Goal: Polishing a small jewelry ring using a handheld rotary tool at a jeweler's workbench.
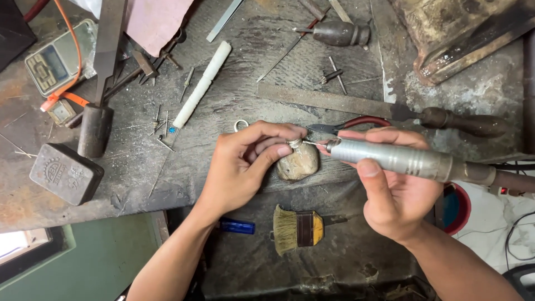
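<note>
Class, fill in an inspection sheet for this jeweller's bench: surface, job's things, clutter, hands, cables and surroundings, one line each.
Surface: worn, scratched bench.
Job's things: small ring held against a wooden peg; rotary handpiece tip at the ring.
Clutter: files, pliers, brush, scale, white stick, metal block.
Hands: left hand pinches the ring; right hand grips the handpiece.
Cables: orange cord over the scale.
Surroundings: red-rimmed bowl at right.
</note>
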